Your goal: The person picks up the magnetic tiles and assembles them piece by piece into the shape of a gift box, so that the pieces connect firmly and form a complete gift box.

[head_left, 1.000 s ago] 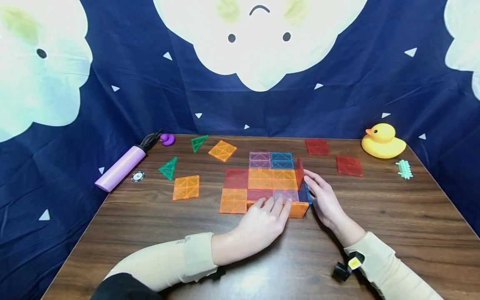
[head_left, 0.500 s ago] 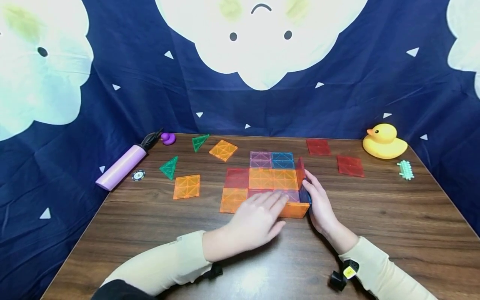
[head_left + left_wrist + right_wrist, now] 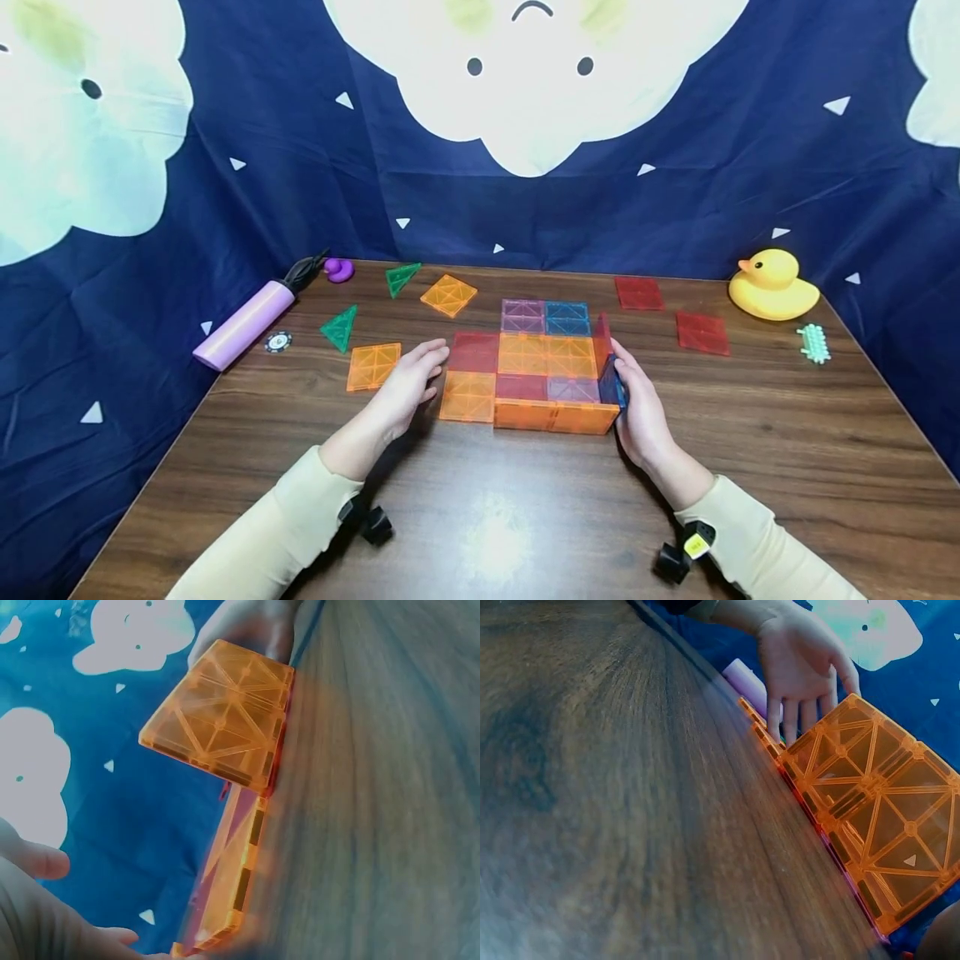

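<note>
In the head view, several translucent magnetic tiles lie edge to edge as a flat layout (image 3: 523, 354) on the table. Two orange magnetic tiles (image 3: 555, 416) stand upright along its front edge, seen large in the left wrist view. Along the right side stand a red magnetic tile (image 3: 602, 340) and a blue magnetic tile (image 3: 611, 383). My right hand (image 3: 642, 412) rests against their outer faces, fingers extended, partly hidden by the blue tile. My left hand (image 3: 405, 387) is at the layout's left edge, fingers loosely extended beside a flat red tile (image 3: 474, 352), holding nothing.
Loose orange tiles (image 3: 373, 367) and green triangle tiles (image 3: 340, 328) lie at left, near a poker chip (image 3: 278, 342), a purple hand pump (image 3: 246, 325) and a small purple duck (image 3: 339, 269). At right are red tiles (image 3: 702, 333), a yellow duck (image 3: 773, 285) and a mint-green bumpy piece (image 3: 813, 342).
My left hand has moved off the front orange tiles and leftward to the layout's left edge, uncovering the front row. My right hand stays at the right wall.
</note>
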Motion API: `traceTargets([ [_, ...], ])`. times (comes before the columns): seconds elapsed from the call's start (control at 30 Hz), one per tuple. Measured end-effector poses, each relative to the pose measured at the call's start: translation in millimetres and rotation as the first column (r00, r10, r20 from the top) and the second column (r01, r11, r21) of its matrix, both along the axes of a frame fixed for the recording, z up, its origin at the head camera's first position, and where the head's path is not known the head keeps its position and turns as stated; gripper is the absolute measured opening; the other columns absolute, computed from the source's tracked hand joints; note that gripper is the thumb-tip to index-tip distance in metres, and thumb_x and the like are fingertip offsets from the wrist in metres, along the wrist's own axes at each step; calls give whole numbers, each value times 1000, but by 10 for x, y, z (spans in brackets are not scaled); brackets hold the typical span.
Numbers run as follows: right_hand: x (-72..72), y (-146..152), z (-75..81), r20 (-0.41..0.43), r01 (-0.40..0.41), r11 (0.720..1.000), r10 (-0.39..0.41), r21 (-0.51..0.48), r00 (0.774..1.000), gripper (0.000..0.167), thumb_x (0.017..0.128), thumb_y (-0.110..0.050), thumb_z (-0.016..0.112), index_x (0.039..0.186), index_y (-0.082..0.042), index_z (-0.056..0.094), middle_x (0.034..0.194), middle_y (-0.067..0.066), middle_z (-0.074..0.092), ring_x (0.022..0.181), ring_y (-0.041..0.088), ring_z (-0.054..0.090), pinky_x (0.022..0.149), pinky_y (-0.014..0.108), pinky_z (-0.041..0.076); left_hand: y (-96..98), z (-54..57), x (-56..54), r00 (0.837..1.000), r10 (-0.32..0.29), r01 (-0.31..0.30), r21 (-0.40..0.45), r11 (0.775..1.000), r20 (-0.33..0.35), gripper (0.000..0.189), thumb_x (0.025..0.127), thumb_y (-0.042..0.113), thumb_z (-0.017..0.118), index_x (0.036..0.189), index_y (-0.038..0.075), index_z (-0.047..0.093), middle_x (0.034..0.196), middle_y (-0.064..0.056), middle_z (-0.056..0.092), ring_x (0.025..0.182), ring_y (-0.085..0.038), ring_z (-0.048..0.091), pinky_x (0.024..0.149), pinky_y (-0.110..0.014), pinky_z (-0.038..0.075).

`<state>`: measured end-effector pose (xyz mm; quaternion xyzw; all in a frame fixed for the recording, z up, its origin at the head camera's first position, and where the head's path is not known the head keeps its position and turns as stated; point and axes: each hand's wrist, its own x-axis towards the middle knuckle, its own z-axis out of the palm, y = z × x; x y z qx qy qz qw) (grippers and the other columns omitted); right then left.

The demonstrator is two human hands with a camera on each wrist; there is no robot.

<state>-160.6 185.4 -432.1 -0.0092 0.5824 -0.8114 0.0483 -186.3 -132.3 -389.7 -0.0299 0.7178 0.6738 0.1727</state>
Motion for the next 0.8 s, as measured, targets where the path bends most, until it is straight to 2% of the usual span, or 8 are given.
traceTargets([
  [0.07,-8,4,0,-7,-8,1000,8,-19,1000,54,112,-20,22,165,-11,16,166,14,22,148,28,24,119,37,27,-18,-21,-9,998,13,-18,80,997,57,59,108,27,41,158,-2,27,163,-23,23,149,-41,22,118,-59,22],
  [0.17,-21,9,0,-6,-17,1000,17,-24,1000,54,111,-19,21,165,-11,16,166,14,22,148,29,24,118,37,28,-26,-22,-3,994,38,-53,156,986,101,58,108,26,41,157,-2,28,162,-25,22,147,-41,23,118,-59,22],
  [0.3,-28,5,-6,-5,-18,1000,17,-16,1000,54,111,-18,22,164,-10,16,166,14,22,149,29,23,119,39,26,-29,-14,7,985,80,-112,213,971,151,56,107,21,41,156,-3,29,159,-27,24,142,-40,26,118,-56,23],
  [0.4,-21,14,-14,-3,-11,1000,11,-4,1000,54,111,-19,22,164,-10,16,165,14,23,148,29,26,117,35,31,-24,-10,-5,980,97,-139,245,959,175,55,106,17,41,155,-4,29,157,-26,27,140,-39,28,118,-52,22],
  [0.5,-7,35,-18,-4,-12,1000,12,10,1000,54,112,-21,22,165,-11,16,165,15,23,145,29,29,112,30,37,-3,-4,-26,980,106,-147,252,957,169,54,104,12,41,155,-3,31,154,-25,31,135,-36,34,117,-48,25],
  [0.63,3,43,-11,-8,2,1000,-2,13,1000,54,112,-20,22,164,-11,17,165,15,23,145,28,29,112,28,37,47,-31,-45,983,142,-169,258,951,119,51,103,5,44,153,-2,37,145,-21,41,117,-26,47,105,-42,38],
  [0.7,6,43,-10,-6,12,1000,-12,15,1000,54,112,-20,23,164,-10,18,165,15,23,146,28,29,112,28,36,81,-54,-52,986,146,-165,287,943,85,51,102,1,45,152,-2,38,140,-19,46,107,-21,51,97,-39,41],
  [0.8,7,32,-10,-2,12,1000,-12,17,1000,54,112,-19,23,164,-11,17,166,14,22,146,27,28,114,29,34,128,-88,-46,991,118,-130,340,932,55,52,101,-4,46,153,-2,36,131,-16,50,101,-17,55,92,-39,44],
])
